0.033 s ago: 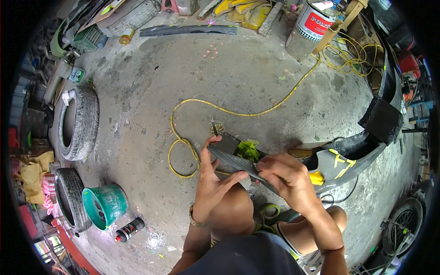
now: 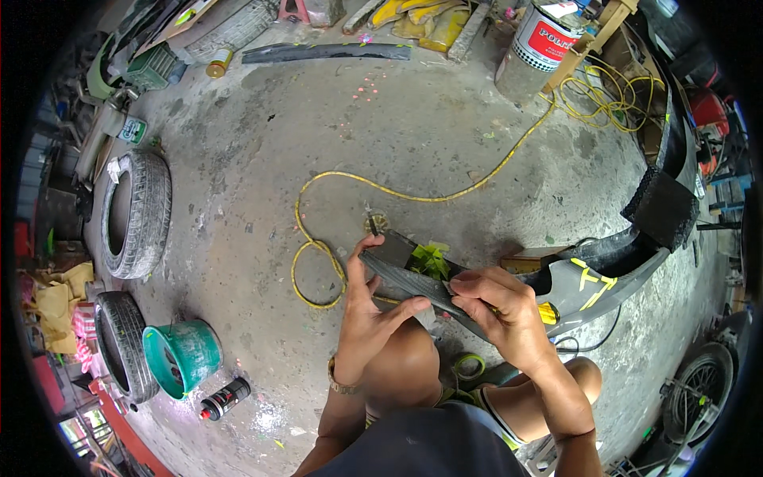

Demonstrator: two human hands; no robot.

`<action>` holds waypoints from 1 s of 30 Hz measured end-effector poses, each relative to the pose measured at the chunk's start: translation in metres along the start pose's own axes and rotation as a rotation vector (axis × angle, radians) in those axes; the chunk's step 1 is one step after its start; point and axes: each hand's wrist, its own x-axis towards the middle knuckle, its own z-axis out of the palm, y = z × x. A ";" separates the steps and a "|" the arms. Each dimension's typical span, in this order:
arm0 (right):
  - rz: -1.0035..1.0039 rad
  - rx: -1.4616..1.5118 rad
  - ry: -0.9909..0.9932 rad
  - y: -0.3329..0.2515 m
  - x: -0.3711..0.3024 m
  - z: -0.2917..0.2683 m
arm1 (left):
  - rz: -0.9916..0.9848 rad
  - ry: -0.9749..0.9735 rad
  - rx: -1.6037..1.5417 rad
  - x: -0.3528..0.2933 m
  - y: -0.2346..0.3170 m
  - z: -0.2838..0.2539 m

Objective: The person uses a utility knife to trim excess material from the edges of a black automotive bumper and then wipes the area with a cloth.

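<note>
My left hand [image 2: 368, 322] grips a dark grey, long curved plastic piece [image 2: 401, 278], thumb along its near side and fingers at its left end. Over the piece's near edge, my right hand [image 2: 502, 308] is closed in a pinch; what sits between its fingertips is too small to make out. Crumpled yellow-green tape strips [image 2: 430, 261] show just beyond that edge. Both hands are above my bent knees. To the right lies a grey car bumper [image 2: 584, 290] with yellow tape strips on it.
A yellow hose [image 2: 421, 197] winds across the concrete floor. At left are two tyres [image 2: 147, 215], a green bucket [image 2: 191, 358] and a spray can [image 2: 226, 399]. A large paint tin [image 2: 536, 52] stands far right, and a dark strip [image 2: 326, 52] lies at the back.
My right hand's fingertips have shifted slightly rightward along the edge of the plastic piece, and its fingers have changed their bend. My left hand stays in place.
</note>
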 end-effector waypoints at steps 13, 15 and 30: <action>-0.056 -0.082 -0.049 -0.006 0.008 -0.013 | -0.014 0.005 -0.014 0.000 0.001 0.001; -0.075 -0.102 -0.064 -0.005 0.009 -0.013 | -0.013 0.002 -0.030 0.000 0.000 0.000; -0.006 -0.028 0.019 -0.001 0.004 0.002 | 0.000 0.004 -0.006 0.001 -0.002 0.000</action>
